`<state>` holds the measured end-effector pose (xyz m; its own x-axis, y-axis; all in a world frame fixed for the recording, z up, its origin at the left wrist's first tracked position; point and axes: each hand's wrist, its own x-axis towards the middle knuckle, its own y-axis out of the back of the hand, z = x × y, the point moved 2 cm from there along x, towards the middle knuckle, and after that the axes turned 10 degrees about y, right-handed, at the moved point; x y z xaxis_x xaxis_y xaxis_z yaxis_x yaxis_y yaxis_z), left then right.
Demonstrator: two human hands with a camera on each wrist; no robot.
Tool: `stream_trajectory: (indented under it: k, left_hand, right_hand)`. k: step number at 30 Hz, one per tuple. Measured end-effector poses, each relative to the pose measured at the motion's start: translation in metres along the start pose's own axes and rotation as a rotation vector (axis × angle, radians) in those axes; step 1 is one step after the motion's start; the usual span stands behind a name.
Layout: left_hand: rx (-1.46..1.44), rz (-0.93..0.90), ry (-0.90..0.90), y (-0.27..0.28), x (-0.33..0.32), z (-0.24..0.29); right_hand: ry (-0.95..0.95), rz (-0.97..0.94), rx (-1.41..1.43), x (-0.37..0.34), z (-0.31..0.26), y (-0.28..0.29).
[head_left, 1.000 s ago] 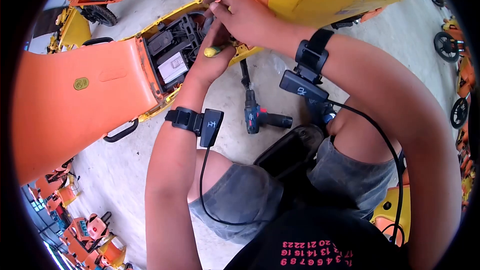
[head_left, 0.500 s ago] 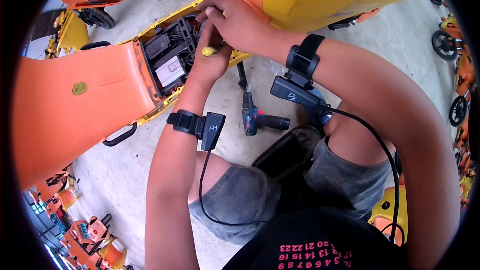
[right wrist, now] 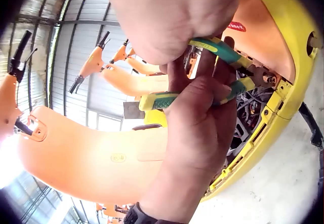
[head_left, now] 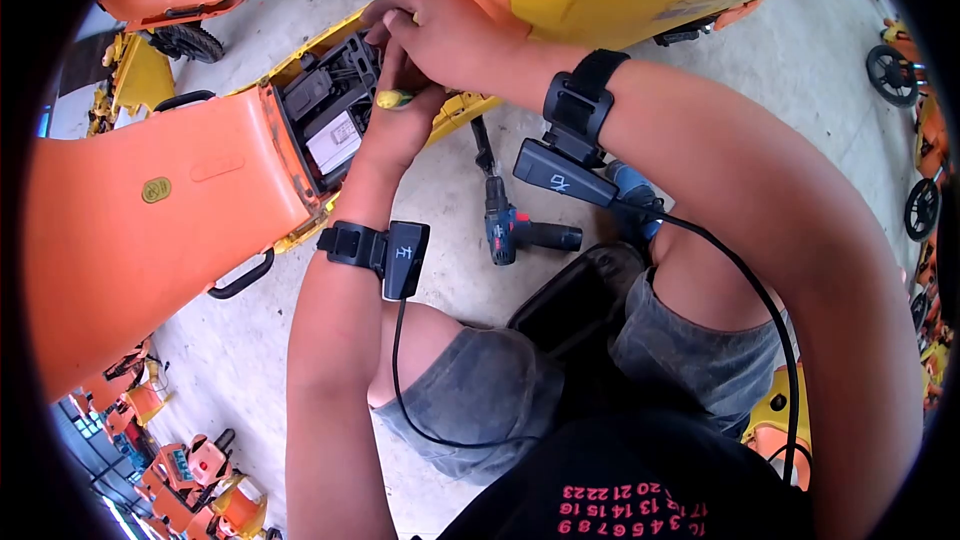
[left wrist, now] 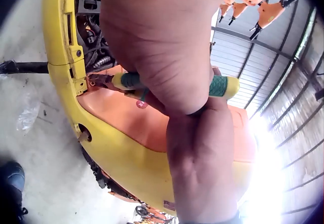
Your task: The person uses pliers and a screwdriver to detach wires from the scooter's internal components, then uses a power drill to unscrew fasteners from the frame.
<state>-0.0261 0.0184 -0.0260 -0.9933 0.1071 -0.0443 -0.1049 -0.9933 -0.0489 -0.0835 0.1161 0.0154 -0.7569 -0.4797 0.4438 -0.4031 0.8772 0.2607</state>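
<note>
Gripping pliers (right wrist: 233, 57) is the left hand (right wrist: 190, 127); the right hand (head_left: 445, 30) curls over the handles, fingertips hidden. The pliers' jaws meet a fitting (right wrist: 271, 79) on the yellow frame (right wrist: 283, 100). Compartment (head_left: 325, 105) exposed; fitting in place, work apparently unfinished. Shirt (head_left: 630, 510) reads "20 21 22 23"; wrist boxes (head_left: 405, 255) "左", "右". Pliers' brand: illegible.

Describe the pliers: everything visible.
The pliers have green-and-yellow grips, rubber or plastic by their look, and a dark, worn-looking metal head. The handles stand apart, with the left hand gripping them. The right hand is right beside; its contact is unclear. The head points at the yellow body's edge; its bite can't be confirmed.
</note>
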Motion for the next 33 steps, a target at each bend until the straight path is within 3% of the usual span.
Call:
stream_trajectory:
  k: [3, 5, 18, 20, 22, 26, 28, 31, 33]
  left_hand:
    - [0.001, 0.033, 0.077, 0.002, 0.002, -0.001]
    - [0.011, 0.044, -0.066, 0.005, 0.010, -0.003]
    - [-0.156, 0.219, -0.098, -0.011, 0.019, 0.002]
    - [-0.120, 0.262, -0.123, -0.012, 0.022, -0.007]
    - [0.026, 0.405, -0.179, -0.010, 0.019, -0.005]
    - [-0.052, 0.325, -0.090, -0.010, 0.010, 0.005]
    - [0.047, 0.374, -0.169, -0.008, 0.009, 0.002]
    - [-0.007, 0.426, 0.037, -0.012, -0.012, 0.028]
    - [0.032, 0.379, 0.059, -0.002, -0.020, 0.037]
  right_hand:
    - [0.053, 0.042, -0.056, 0.006, 0.003, -0.004]
    - [0.023, 0.038, -0.036, 0.008, 0.002, -0.002]
    - [-0.034, -0.014, 0.075, 0.022, 0.008, -0.001]
    - [0.113, -0.094, 0.061, 0.023, 0.010, -0.009]
    - [0.083, -0.106, 0.146, 0.020, 0.009, -0.016]
    - [0.128, -0.146, 0.025, 0.019, 0.002, -0.015]
    - [0.184, -0.146, -0.023, 0.018, 0.001, -0.013]
    - [0.135, -0.220, 0.019, 0.016, -0.007, -0.006]
    - [0.066, -0.258, 0.075, 0.019, -0.015, 0.002]
